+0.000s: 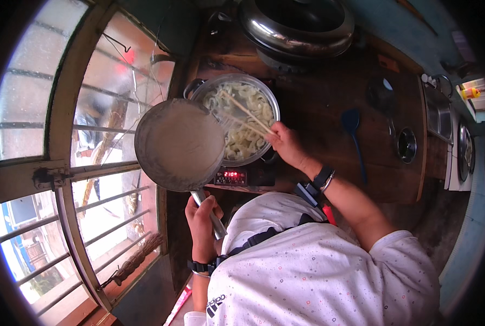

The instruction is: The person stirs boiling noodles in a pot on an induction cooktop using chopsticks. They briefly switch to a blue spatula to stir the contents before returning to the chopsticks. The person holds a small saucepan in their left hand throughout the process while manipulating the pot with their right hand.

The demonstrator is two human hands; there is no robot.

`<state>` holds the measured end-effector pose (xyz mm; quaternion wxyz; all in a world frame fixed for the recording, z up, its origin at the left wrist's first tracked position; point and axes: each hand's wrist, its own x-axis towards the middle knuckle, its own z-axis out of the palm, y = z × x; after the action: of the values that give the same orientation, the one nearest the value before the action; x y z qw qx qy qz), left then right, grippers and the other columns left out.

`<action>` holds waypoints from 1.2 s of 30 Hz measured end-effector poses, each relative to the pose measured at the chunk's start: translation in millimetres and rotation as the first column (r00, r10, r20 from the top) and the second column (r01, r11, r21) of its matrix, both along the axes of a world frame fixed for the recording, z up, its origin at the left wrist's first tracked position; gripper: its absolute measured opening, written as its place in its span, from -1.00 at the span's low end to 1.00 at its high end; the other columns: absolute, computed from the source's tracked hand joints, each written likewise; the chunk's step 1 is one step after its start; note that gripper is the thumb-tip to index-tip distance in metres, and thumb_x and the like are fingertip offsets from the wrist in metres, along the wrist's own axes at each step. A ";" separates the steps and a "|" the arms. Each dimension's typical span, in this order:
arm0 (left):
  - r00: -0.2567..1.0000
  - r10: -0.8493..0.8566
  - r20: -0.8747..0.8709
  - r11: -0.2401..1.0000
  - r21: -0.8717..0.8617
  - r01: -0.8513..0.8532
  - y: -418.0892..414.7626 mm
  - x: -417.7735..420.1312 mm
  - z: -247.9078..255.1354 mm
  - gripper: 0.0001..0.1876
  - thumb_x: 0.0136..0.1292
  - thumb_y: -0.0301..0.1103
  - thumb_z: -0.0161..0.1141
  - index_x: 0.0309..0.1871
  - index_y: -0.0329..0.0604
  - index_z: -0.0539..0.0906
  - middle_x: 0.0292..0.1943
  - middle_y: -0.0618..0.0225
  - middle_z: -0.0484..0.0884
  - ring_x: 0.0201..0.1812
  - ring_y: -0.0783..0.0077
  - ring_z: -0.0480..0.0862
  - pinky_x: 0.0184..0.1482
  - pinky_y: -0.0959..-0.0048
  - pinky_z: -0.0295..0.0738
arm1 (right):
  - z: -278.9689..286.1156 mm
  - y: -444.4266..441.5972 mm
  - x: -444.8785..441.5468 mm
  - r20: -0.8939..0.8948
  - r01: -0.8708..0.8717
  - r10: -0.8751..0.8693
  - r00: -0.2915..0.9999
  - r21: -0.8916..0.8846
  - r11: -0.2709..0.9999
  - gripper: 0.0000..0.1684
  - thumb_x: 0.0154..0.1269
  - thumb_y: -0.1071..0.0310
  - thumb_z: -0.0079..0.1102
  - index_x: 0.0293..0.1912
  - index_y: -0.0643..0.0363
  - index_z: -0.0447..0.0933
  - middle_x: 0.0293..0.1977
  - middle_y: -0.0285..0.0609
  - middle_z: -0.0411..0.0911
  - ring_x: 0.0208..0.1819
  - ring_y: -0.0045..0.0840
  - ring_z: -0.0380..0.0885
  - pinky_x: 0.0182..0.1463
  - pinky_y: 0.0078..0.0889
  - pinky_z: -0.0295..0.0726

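My left hand (pixel 201 218) grips the metal handle (pixel 210 216) of a round pan (pixel 177 146). The pan's inside is an even beige; whether that is a coating or a contents I cannot tell. Its right edge overlaps the rim of a metal pot (pixel 272 98) from my view. Inside the pot lie many pale, folded pieces of food (pixel 242 140), perhaps dumplings or noodles, in cloudy liquid. My right hand (pixel 285 140) holds a pair of wooden chopsticks (pixel 248 112), their tips spread over the food. The lower chopstick is blurred near the pan's rim.
The pot stands on an electric cooker with a lit red display (pixel 230 174). Beyond it is a large shiny metal vessel (pixel 299 36). A blue spatula (pixel 351 122) and a small metal bowl (pixel 407 146) rest on the dark wooden table (pixel 316 93). Barred windows (pixel 112 122) flank my left; a sink (pixel 440 114) is far right.
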<state>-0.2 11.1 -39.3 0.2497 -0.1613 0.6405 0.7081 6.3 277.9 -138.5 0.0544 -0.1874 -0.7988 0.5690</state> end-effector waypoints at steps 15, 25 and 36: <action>0.999 -0.007 -0.042 1.000 -0.021 0.006 3.1 -7.7 -6.9 -0.92 0.18 -0.43 0.08 -0.39 -0.21 0.44 -0.63 0.38 0.43 -0.70 0.53 0.40 -0.60 0.52 0.28 | 13.1 32.3 -25.7 0.246 -0.209 0.122 0.962 0.368 0.906 -0.84 0.20 0.44 0.07 -0.28 0.33 0.34 -0.35 0.23 0.52 -0.19 0.13 0.50 -0.20 -0.05 0.50; 0.999 0.027 -0.032 1.000 -0.007 -0.027 5.2 -10.6 0.4 -0.93 0.16 -0.44 0.09 -0.38 -0.22 0.46 -0.61 0.40 0.45 -0.67 0.55 0.44 -0.59 0.55 0.31 | 23.5 34.4 -18.4 0.170 -0.063 0.072 0.983 -0.059 0.996 -0.78 0.28 0.32 0.16 -0.37 0.24 0.39 -0.63 -0.28 0.46 -0.59 -0.69 0.43 -0.49 -0.53 0.41; 0.999 0.045 -0.026 0.993 0.108 -0.042 13.4 -12.6 2.3 -0.91 0.21 -0.43 0.09 -0.35 -0.24 0.46 -0.60 0.40 0.44 -0.67 0.56 0.41 -0.59 0.55 0.31 | 33.7 -1.7 2.7 0.073 -0.093 0.122 0.990 -0.321 0.942 -0.80 0.34 0.30 0.12 -0.32 0.23 0.40 -0.60 -0.36 0.41 -0.58 -0.74 0.39 -0.49 -0.60 0.41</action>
<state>-12.8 24.5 -37.0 0.2333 -0.1514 0.6013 0.7491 9.0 276.2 -104.8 -0.0443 -0.1759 -0.7077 0.6829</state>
